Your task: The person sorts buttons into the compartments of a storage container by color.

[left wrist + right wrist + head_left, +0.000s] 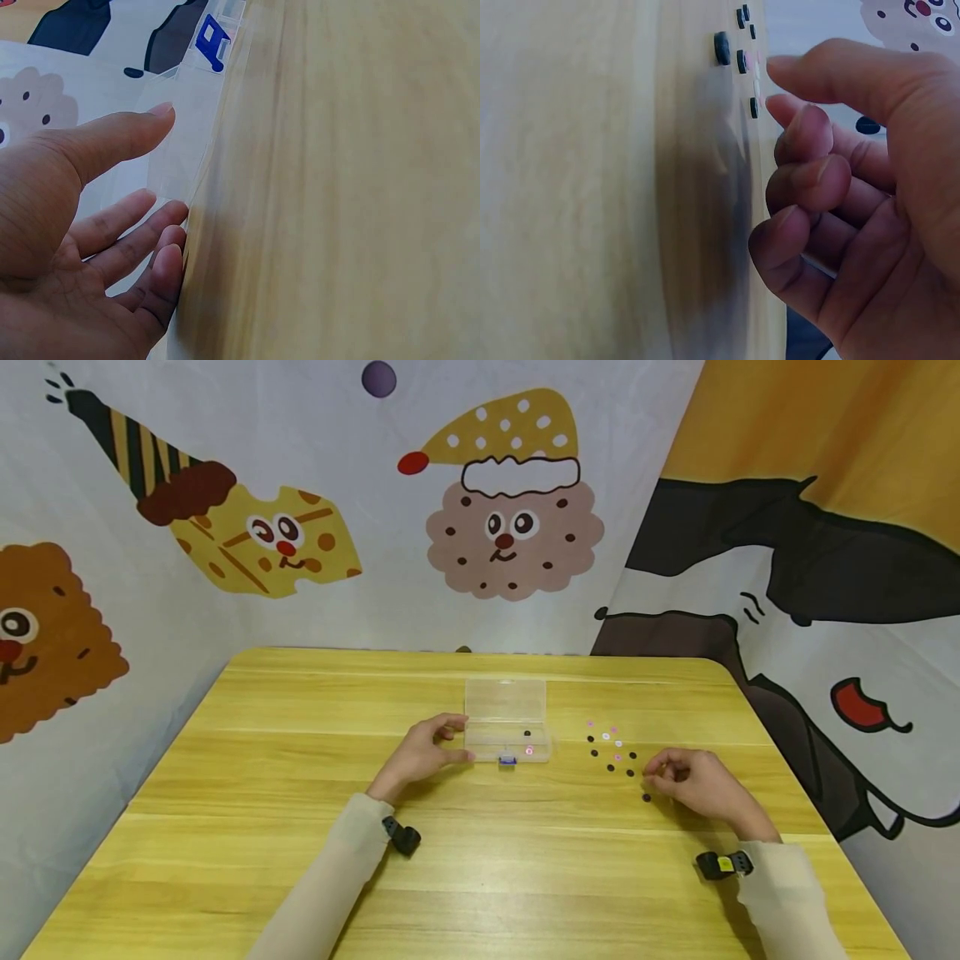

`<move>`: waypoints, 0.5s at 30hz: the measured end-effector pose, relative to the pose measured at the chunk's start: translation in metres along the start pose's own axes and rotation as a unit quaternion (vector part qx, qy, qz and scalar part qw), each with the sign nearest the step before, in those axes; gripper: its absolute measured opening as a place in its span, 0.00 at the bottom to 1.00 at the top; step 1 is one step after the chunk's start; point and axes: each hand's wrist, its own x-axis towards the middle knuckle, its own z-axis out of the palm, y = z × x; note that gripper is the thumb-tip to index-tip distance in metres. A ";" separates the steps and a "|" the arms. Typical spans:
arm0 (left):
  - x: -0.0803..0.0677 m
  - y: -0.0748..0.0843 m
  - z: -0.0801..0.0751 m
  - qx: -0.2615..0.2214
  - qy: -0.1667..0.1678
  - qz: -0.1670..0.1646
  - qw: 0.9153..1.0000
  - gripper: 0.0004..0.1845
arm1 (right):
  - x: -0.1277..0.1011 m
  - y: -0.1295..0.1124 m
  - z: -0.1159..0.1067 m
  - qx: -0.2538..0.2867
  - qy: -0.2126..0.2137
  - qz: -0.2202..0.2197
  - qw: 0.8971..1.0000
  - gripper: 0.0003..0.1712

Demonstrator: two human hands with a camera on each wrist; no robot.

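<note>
A clear plastic box [507, 742] with divided compartments stands with its lid raised at the back and a blue latch [507, 761] at its front. My left hand [422, 753] holds the box's left end, thumb at the front corner and fingers by the hinge side. Inside the box lie a black button [527, 733] and a pink-and-white button [529, 750]. To the right, my right hand [693, 781] hovers close to scattered buttons, its fingers bent. Thumb and index tip stand apart with nothing seen between them. Nearest it are two black buttons [647, 797].
Several black, white and pink buttons [611, 767] lie between the box and my right hand. The wooden table [525, 877] ends at a back edge before a cartoon-printed cloth [315, 627]. Each wrist carries a small black camera.
</note>
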 end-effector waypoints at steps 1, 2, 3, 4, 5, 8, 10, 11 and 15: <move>0.000 0.000 0.000 0.000 0.000 0.000 1.000 0.36 | 0.000 0.000 0.000 0.000 -0.003 0.001 1.000 0.04; 0.000 0.000 0.000 -0.001 0.000 0.000 1.000 0.36 | -0.001 0.000 0.000 0.002 -0.007 0.003 1.000 0.04; 0.000 0.000 0.000 -0.002 -0.001 0.000 1.000 0.36 | -0.001 0.000 -0.001 0.002 -0.010 0.004 1.000 0.05; 0.000 0.000 0.000 -0.002 -0.001 0.000 1.000 0.36 | -0.001 0.000 -0.001 0.003 -0.014 0.005 1.000 0.05; 0.000 0.000 0.000 -0.002 -0.001 0.000 1.000 0.36 | -0.002 0.000 -0.001 0.005 -0.019 0.006 1.000 0.06; -0.001 0.001 0.000 -0.002 -0.001 -0.001 1.000 0.36 | -0.003 -0.002 0.000 0.014 -0.035 0.010 0.999 0.08; -0.001 0.001 0.000 -0.001 0.000 -0.001 1.000 0.36 | -0.004 -0.003 0.000 0.020 -0.044 0.010 0.999 0.10; 0.000 0.001 0.000 -0.001 0.000 -0.002 1.000 0.36 | -0.005 -0.004 0.000 0.021 -0.048 0.009 0.999 0.10; 0.000 0.001 0.000 0.002 0.001 -0.002 1.000 0.36 | -0.006 -0.004 0.000 0.016 -0.056 0.004 0.998 0.10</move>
